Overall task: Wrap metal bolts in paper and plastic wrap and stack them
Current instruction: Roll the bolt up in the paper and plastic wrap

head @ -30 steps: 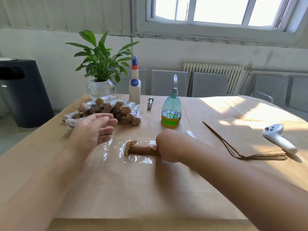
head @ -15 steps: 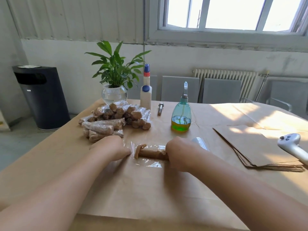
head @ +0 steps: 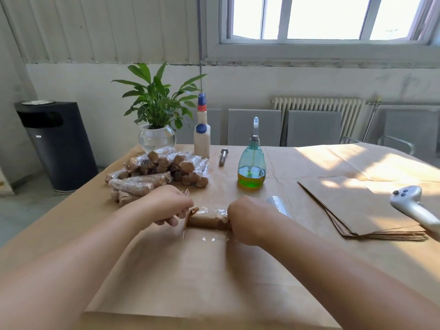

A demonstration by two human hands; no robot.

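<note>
Paper-covered tabletop point(head: 214, 282). My left hand point(head: 170, 203) pinches plastic wrap point(head: 184, 211), right hand point(head: 247, 217) grips paper-wrapped bolt point(head: 207, 219) mid-frame. Wrapped pile point(head: 157, 170) done left-centre; one bare bolt point(head: 223, 156) left, stacking pending.

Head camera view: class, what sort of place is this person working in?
Probably a plain workroom or office. A paper-covered table carries a pile of wrapped bolts; a radiator stands under the window, and a bin by the wall.

Brown paper covers the table point(head: 214, 282); the spray bottle point(head: 251, 167) is teal with yellow-green liquid; the bin point(head: 59, 148) is black.
</note>
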